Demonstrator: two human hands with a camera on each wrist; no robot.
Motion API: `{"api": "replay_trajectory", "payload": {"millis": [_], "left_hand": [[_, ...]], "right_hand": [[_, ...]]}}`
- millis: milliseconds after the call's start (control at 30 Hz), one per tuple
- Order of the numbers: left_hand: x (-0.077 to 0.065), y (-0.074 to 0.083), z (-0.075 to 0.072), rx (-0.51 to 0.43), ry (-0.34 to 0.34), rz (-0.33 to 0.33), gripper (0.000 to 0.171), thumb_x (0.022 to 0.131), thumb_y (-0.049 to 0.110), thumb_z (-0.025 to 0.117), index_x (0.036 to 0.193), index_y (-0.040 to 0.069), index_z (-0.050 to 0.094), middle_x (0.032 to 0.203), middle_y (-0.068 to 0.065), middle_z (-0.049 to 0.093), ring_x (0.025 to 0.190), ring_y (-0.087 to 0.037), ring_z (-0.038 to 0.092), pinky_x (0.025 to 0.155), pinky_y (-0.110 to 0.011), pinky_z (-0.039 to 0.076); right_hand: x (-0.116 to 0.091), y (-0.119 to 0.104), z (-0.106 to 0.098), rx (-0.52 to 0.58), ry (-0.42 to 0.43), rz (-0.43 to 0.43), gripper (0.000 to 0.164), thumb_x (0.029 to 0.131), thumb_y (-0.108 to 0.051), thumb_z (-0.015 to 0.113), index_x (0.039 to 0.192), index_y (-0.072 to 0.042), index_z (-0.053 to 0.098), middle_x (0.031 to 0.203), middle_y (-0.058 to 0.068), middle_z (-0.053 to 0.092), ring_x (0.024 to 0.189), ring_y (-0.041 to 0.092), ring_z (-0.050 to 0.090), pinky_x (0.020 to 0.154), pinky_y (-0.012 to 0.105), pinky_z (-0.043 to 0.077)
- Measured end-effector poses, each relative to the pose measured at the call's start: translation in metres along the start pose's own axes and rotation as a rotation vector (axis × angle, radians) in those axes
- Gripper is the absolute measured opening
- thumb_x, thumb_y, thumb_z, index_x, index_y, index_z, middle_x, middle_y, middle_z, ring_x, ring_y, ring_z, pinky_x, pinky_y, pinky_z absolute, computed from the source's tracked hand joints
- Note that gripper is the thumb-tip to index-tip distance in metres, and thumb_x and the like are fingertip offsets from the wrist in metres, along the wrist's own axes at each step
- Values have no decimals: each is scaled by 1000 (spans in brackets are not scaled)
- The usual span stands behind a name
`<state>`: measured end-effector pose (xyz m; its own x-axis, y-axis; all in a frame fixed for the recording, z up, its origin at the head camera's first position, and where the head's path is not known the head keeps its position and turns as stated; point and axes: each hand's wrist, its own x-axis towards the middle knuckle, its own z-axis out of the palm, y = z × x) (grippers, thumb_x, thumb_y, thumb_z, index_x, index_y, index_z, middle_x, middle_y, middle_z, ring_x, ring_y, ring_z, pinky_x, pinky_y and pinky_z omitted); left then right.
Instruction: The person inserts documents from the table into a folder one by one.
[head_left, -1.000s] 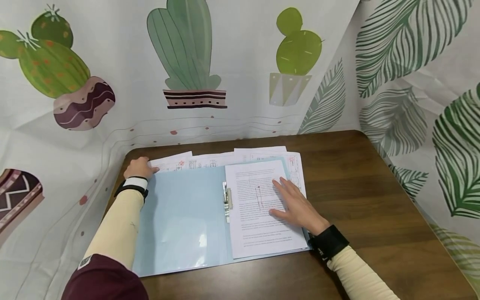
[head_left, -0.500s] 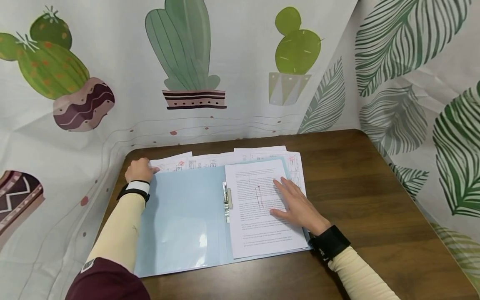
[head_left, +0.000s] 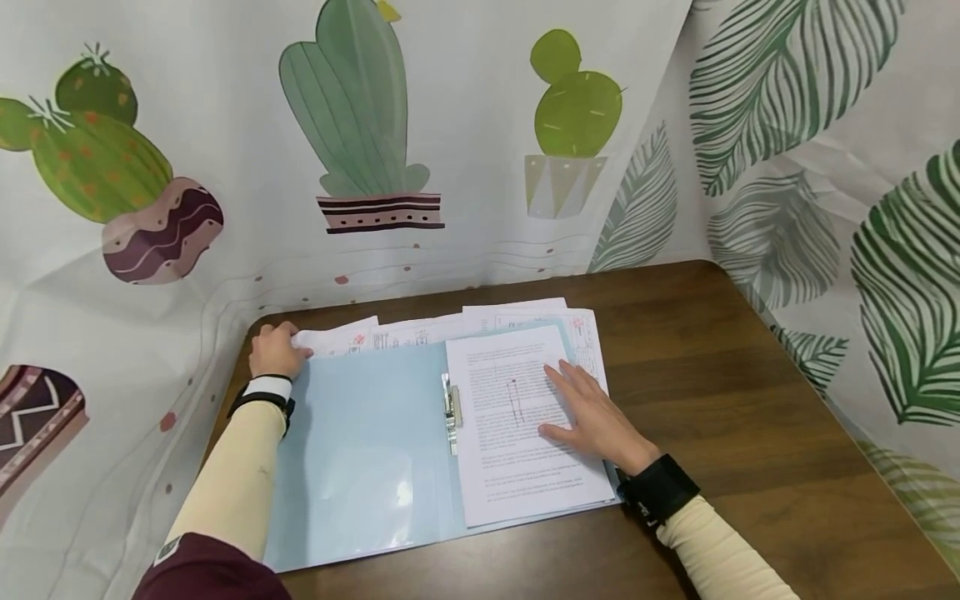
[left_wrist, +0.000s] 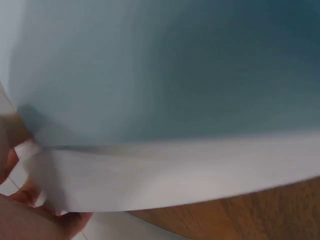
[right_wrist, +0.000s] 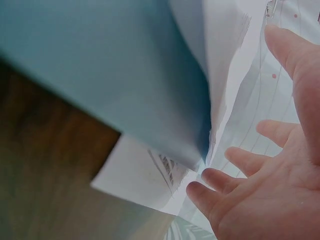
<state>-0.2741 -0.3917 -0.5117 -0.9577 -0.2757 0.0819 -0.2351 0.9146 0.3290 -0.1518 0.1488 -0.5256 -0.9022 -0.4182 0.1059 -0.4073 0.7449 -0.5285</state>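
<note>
An opened light blue file folder (head_left: 360, 467) lies on the table, with a metal clip (head_left: 452, 408) along its inner spine. Printed sheets (head_left: 517, 475) with red marks rest on its right side. Behind the folder, more printed papers (head_left: 408, 331) stick out from under it. My left hand (head_left: 276, 350) grips the far left corner of these papers at the folder's edge; its fingers (left_wrist: 30, 220) curl about the white paper in the left wrist view. My right hand (head_left: 596, 417) is spread over the printed sheets, its fingers (right_wrist: 242, 160) apart in the right wrist view.
The brown wooden table (head_left: 712, 400) extends to the right of the folder and along its front. A white curtain (head_left: 480, 125) printed with cacti and leaves hangs right behind the table. Black bands sit on both wrists.
The head view has tilted up slightly, so the scene sits a little lower. Both hands keep their places on the papers.
</note>
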Motion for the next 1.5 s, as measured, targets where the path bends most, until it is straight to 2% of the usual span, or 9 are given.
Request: {"api": "replay_trajectory", "payload": {"millis": [100,200,467,733,867,1067,1200,1333,1500], "left_hand": [[-5,-8,-1,-40,24,14,22,94,7,71,111,-4,62,119,-32,52,110,-53,54,81,-65,49],[-9,-15,-2,-71,59,3,13,96,6,67,105,-2,64,115,-31,59,105,-51,58,77,-63,49],[-13,-21,-4,-171,183,-6,13,94,5,67,101,-4,73,109,-30,71,100,-51,64,84,-60,50],[-21,-19,-13,-222,214,-8,16,97,9,68,104,-4,75,109,-29,71,95,-47,66,79,-58,52],[-25,-11,-27,-221,283,61,15,97,7,70,104,-5,75,105,-30,72,88,-48,67,76,-57,51],[-22,16,-62,-196,439,213,12,95,3,72,98,-8,76,94,-29,73,86,-50,69,77,-59,52],[-22,29,-84,-171,526,274,12,95,1,71,98,-8,76,92,-28,74,82,-49,69,73,-58,51],[-24,35,-102,-191,616,345,9,93,-3,70,97,-8,77,90,-27,74,80,-48,70,72,-57,50],[-27,43,-121,-210,701,398,9,94,-3,70,97,-8,77,92,-27,74,80,-47,71,70,-54,51]], "right_hand": [[-2,0,1,-2,-1,-2,95,87,-38,84,162,-11,33,167,21,24,152,46,22,117,64,26],[-3,0,2,-6,-1,-6,94,87,-37,84,161,-10,33,167,21,24,151,47,23,116,64,26],[-4,2,3,-19,-2,-3,94,87,-38,83,161,-10,33,167,21,25,151,47,23,117,64,26],[-7,1,7,5,-6,-4,93,88,-37,83,161,-10,33,167,21,25,151,47,23,116,64,27],[-7,1,7,3,-13,-14,93,88,-38,82,161,-9,33,166,23,25,151,48,24,116,64,28],[-3,1,0,8,7,-28,93,88,-36,82,161,-9,32,166,23,25,150,48,24,116,64,27],[-2,1,-3,13,-4,-24,93,89,-37,82,162,-9,31,167,22,23,151,48,22,116,64,27],[-3,0,-3,15,-13,-18,93,89,-38,82,162,-9,31,167,22,23,151,48,21,116,64,27],[-4,2,-3,11,-10,-7,93,89,-37,82,162,-10,31,167,23,23,151,48,21,116,65,27]]}}
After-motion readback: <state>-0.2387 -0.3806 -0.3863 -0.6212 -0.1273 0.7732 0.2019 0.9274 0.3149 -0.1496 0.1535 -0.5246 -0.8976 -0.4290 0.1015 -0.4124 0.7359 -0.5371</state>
